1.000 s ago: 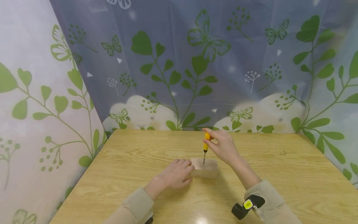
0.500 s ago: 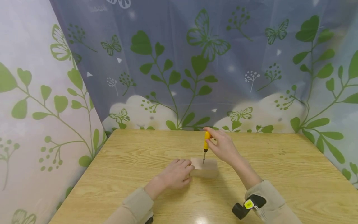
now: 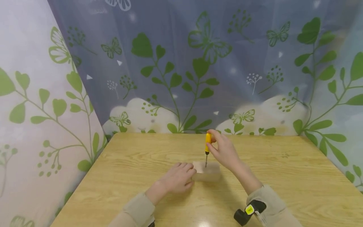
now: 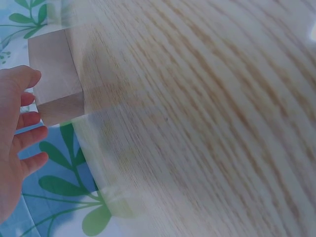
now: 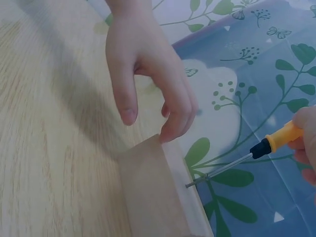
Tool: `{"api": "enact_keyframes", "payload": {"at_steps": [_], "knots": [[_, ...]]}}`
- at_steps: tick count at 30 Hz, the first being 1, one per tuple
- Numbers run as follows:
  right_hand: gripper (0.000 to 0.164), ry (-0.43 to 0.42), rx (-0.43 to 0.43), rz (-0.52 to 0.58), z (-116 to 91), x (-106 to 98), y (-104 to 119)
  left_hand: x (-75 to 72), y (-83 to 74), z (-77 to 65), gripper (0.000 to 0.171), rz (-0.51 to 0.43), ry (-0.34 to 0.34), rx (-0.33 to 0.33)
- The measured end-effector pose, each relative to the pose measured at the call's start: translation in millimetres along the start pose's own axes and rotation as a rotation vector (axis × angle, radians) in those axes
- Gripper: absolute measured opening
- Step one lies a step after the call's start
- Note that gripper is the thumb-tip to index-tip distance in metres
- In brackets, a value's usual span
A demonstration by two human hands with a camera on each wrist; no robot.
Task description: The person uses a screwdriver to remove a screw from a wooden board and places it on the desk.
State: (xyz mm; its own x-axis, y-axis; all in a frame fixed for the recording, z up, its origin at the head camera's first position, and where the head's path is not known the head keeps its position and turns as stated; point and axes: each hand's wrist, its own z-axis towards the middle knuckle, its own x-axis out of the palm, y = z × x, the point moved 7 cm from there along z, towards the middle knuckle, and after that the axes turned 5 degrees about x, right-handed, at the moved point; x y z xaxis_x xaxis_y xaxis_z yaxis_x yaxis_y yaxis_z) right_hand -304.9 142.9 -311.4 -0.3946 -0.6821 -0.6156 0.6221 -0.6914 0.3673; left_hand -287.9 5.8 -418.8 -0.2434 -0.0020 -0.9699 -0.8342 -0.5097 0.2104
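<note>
A pale wooden block (image 3: 208,171) lies on the wooden table. My left hand (image 3: 178,177) rests at its left end; in the right wrist view the index fingertip meets the block's top corner (image 5: 158,137), with the thumb apart in front. My right hand (image 3: 225,149) pinches the yellow handle of a screwdriver (image 3: 208,143) between thumb and fingers. Its thin shaft points down, nearly upright, to a small screw (image 5: 188,185) at the block's top face. In the left wrist view the hand's fingers (image 4: 32,133) are spread beside the block's end face (image 4: 61,107).
The light wood table (image 3: 127,151) reaches back to a blue curtain (image 3: 170,63) printed with green leaves and butterflies. A paler printed curtain (image 3: 34,104) hangs on the left. A black wrist camera (image 3: 249,212) sits on the right sleeve.
The right fingers have shifted slightly on the screwdriver handle, which stands a little more upright. The left hand and block keep their places; the whole head view has shifted slightly.
</note>
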Motion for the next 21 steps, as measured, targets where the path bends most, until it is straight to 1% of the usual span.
{"api": "enact_keyframes", "payload": {"at_steps": [5,11,16,21], "knots": [[0.049,-0.012,-0.054,-0.043,0.4,-0.3,0.3,-1.7,0.1,0.8,0.036,0.008,0.003,-0.004],[0.050,0.001,-0.053,-0.060,-0.3,-0.4,-1.3,-2.1,-0.5,0.2,0.036,0.013,0.000,-0.004],[0.048,0.006,-0.037,-0.017,-0.9,1.3,-3.0,-3.2,-0.8,-0.4,0.036,0.007,0.001,-0.008],[0.047,0.052,-0.013,0.020,-3.3,6.5,-3.1,-3.4,-2.2,-0.2,0.036,0.012,0.012,-0.007]]}}
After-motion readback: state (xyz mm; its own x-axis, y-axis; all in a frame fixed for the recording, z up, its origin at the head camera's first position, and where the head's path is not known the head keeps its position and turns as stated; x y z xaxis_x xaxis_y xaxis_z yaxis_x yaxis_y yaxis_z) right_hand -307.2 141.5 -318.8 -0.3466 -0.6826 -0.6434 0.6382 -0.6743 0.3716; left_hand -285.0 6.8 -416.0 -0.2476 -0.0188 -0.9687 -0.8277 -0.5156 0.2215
